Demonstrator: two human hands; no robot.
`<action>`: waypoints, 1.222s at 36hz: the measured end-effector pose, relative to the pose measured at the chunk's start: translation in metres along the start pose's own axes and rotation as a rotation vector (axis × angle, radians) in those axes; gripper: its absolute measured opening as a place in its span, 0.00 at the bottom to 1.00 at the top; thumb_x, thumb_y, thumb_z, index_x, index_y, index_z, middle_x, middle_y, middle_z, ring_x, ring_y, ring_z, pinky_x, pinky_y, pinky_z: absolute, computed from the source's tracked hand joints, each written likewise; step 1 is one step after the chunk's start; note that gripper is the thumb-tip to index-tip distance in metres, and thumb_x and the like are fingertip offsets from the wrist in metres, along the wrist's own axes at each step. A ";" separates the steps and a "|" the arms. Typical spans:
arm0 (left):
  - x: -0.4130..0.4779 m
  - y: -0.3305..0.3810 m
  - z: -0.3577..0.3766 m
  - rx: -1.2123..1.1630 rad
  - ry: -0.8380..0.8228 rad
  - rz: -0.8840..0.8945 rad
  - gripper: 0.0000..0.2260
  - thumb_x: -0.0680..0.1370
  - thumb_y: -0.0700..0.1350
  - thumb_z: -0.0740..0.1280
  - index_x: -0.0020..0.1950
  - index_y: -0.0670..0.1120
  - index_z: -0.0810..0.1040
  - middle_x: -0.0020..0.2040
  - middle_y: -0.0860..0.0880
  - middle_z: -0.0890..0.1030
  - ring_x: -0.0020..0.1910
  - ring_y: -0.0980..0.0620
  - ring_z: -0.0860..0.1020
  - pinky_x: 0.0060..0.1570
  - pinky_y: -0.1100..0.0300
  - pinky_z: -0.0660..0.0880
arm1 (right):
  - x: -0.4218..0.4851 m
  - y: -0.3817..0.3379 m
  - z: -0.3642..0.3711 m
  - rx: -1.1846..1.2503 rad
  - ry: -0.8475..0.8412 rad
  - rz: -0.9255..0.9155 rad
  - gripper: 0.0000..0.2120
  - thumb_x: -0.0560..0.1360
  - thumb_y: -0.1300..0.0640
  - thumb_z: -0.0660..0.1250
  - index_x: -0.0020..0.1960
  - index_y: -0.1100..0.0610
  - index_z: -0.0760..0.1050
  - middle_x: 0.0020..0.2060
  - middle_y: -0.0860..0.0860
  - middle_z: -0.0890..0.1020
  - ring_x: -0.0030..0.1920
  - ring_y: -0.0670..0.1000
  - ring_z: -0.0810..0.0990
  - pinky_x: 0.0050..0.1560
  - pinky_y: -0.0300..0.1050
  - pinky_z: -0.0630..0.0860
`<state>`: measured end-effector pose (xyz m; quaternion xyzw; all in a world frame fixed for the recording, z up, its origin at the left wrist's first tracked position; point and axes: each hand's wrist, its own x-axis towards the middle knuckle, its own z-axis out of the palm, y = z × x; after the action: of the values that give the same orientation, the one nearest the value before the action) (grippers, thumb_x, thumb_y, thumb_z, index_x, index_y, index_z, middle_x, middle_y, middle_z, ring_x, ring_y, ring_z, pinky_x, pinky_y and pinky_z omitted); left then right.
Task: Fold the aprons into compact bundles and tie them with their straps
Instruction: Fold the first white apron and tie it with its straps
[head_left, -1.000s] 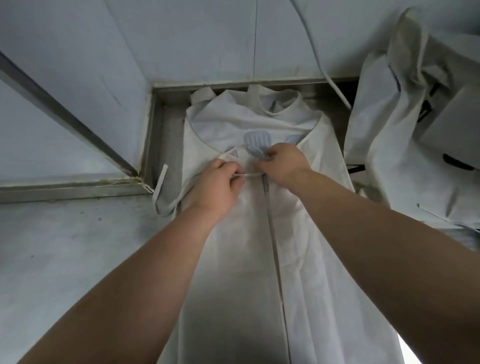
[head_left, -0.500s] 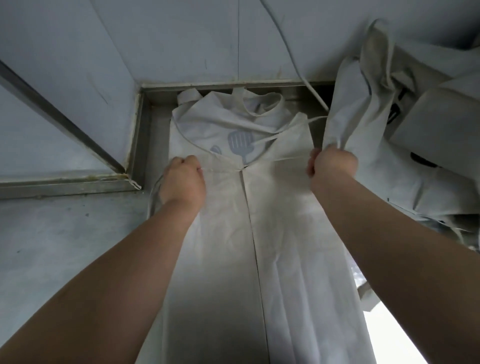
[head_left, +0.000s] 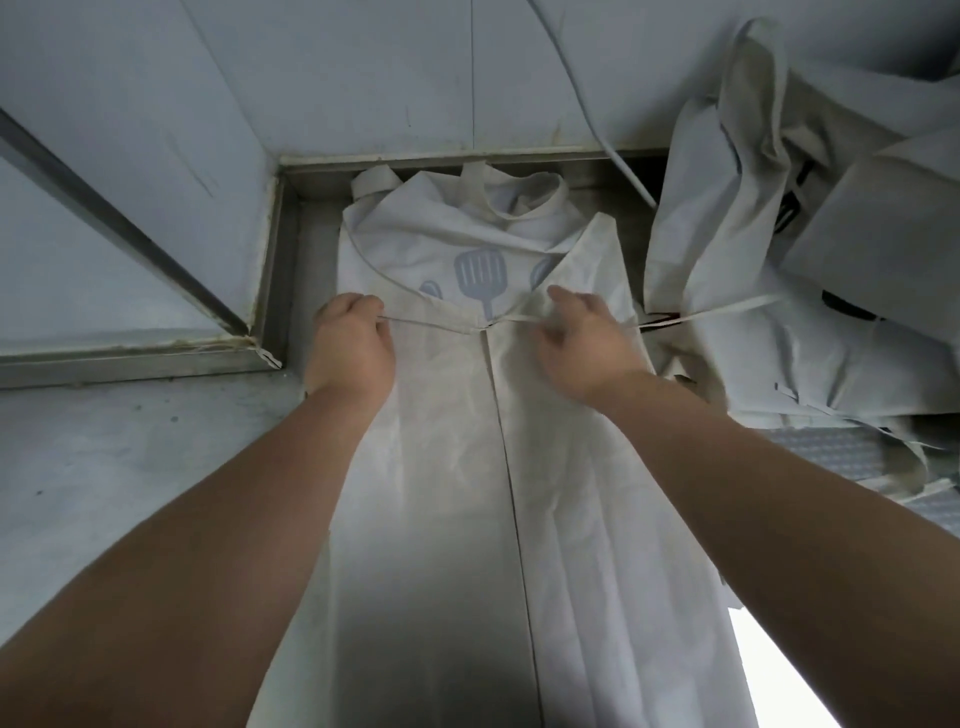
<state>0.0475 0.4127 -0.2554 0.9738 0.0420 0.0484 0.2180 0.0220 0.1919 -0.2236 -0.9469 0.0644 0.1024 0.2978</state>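
A white apron (head_left: 452, 467) with a blue utensil print lies lengthwise on the steel counter, its two sides folded in to meet at a centre seam. A thin waist strap (head_left: 431, 323) runs across it just below the print. My left hand (head_left: 353, 345) grips the left end of this strap with curled fingers. My right hand (head_left: 584, 340) rests on the right part of the strap with its fingers loosely spread. From under that hand the strap's free end (head_left: 727, 312) trails off to the right.
A heap of other white aprons (head_left: 810, 270) is piled at the right, with loose straps hanging from it. The steel counter (head_left: 104, 493) extends left, and a raised metal rim (head_left: 275, 270) and wall bound the recess at the back. A white cable (head_left: 587, 104) runs down the wall.
Both hands pulled apart with the strap ends, then came back inward. My right hand went from a fist at the apron's right edge to loosely spread fingers nearer the centre.
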 end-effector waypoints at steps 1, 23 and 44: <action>-0.001 -0.006 -0.002 0.038 -0.036 0.004 0.14 0.78 0.39 0.60 0.63 0.39 0.76 0.66 0.39 0.72 0.66 0.39 0.68 0.62 0.53 0.66 | 0.002 -0.003 0.003 -0.087 -0.058 -0.019 0.22 0.80 0.51 0.55 0.73 0.52 0.61 0.71 0.54 0.63 0.68 0.57 0.65 0.68 0.48 0.62; -0.101 0.003 -0.023 0.047 -0.127 0.113 0.21 0.73 0.50 0.56 0.58 0.44 0.81 0.64 0.41 0.75 0.61 0.36 0.72 0.60 0.45 0.69 | -0.077 0.021 0.023 -0.186 0.059 -0.371 0.12 0.72 0.55 0.62 0.45 0.61 0.81 0.39 0.58 0.80 0.38 0.62 0.79 0.37 0.48 0.75; -0.273 -0.002 -0.019 0.266 -0.460 -0.122 0.27 0.81 0.59 0.46 0.77 0.56 0.40 0.77 0.50 0.35 0.75 0.49 0.34 0.73 0.48 0.35 | -0.197 0.079 0.039 -0.581 -0.194 -0.183 0.36 0.74 0.31 0.43 0.75 0.49 0.45 0.73 0.57 0.49 0.71 0.63 0.54 0.73 0.58 0.45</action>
<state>-0.2254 0.3943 -0.2598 0.9749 0.0560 -0.1935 0.0946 -0.1896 0.1616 -0.2526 -0.9800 -0.0819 0.1790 0.0277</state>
